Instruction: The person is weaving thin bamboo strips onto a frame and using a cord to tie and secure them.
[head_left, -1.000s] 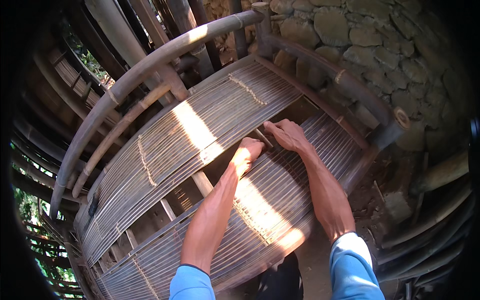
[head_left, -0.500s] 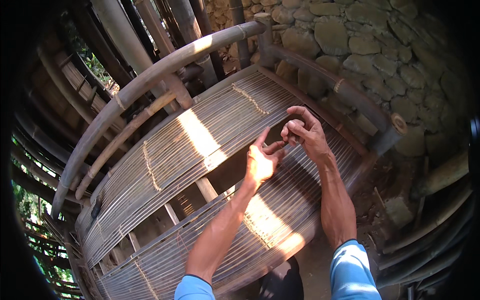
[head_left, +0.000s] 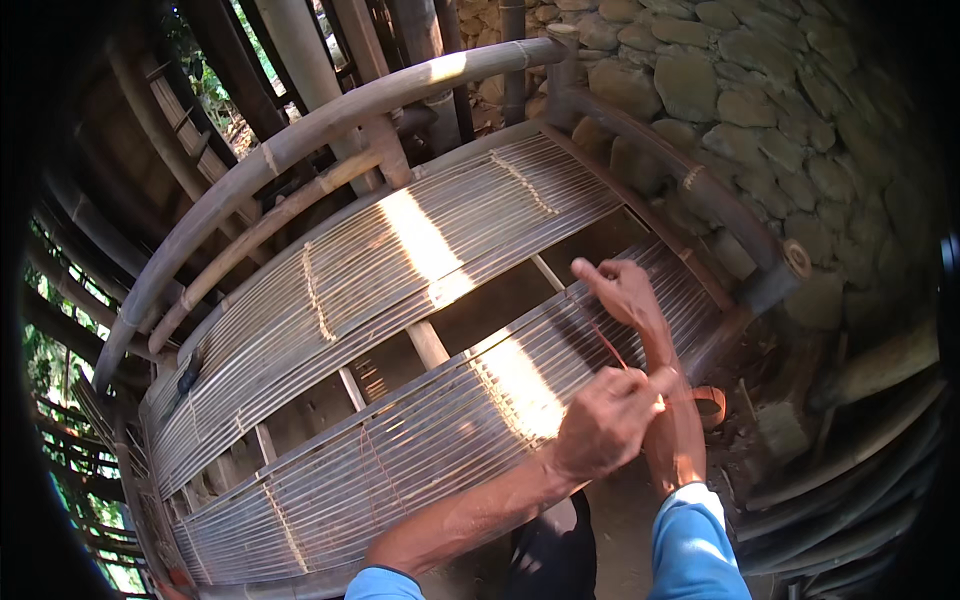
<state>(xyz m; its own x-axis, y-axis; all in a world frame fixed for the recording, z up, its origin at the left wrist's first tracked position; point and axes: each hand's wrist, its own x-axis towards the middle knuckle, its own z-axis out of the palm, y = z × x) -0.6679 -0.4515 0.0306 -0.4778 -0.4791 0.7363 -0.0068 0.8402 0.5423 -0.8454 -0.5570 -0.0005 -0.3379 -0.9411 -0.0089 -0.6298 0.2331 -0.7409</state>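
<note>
My left hand (head_left: 603, 422) is closed, its fingertips pinching a thin orange-red strip (head_left: 608, 346). From that pinch the strip runs up toward the slats of a bamboo bench (head_left: 400, 440). More of the strip forms a wider orange loop (head_left: 711, 404) on the right side of my right forearm. My right hand (head_left: 630, 297) is just beyond the left, over the gap in the bench seat, with one digit stretched out to the left. Its other fingers are partly hidden, and nothing shows in its grasp. My left hand crosses close against my right forearm.
A curved bamboo backrest (head_left: 330, 120) rises along the far side, and a bamboo armrest (head_left: 690, 185) borders the right. Crosspieces (head_left: 427, 343) span the long gap in the seat. A stone wall (head_left: 740, 110) stands behind; bamboo poles (head_left: 850, 450) are stacked at right.
My left hand has moved right and nearer to me, pulling the strip beside my right forearm. The hands have separated, and my right hand has shifted slightly nearer. The view has shifted slightly.
</note>
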